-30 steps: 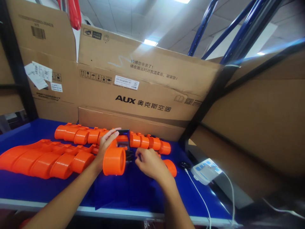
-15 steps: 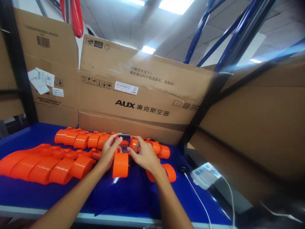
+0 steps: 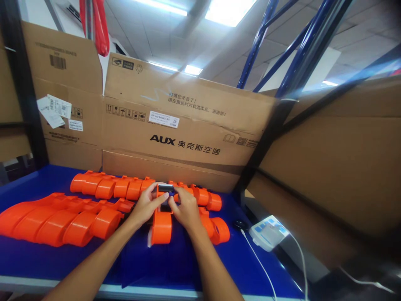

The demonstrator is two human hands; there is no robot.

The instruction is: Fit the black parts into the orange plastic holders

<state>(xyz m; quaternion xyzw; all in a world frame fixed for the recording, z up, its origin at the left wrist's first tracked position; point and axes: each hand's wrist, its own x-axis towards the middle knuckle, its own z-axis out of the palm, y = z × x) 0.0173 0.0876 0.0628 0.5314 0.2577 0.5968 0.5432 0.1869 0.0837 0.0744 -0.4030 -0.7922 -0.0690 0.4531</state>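
Observation:
In front of me, an orange tape dispenser (image 3: 162, 228) is held between both hands, its round hub hanging down. Its upper end carries a black strip (image 3: 165, 188) with a pale toothed edge and a small dark blue piece below it. My left hand (image 3: 148, 205) grips the left side, thumb pressed across the front. At the right side, my right hand (image 3: 185, 209) closes thumb and fingers on the same end; the exact contact is partly hidden. Behind the hands runs a row of similar orange dispensers (image 3: 105, 188).
More orange dispensers (image 3: 78, 228) lie nested at the left, and others (image 3: 221, 230) lie right of my hands on the blue tabletop (image 3: 103, 263). A white box-like device (image 3: 270, 233) with cables sits at the right. Cardboard panels (image 3: 184, 121) stand behind, beside dark posts.
The dispenser's top has tilted, showing its toothed edge more plainly. My left thumb has moved across its front, and my right fingers have drawn closer in. The view has shifted slightly.

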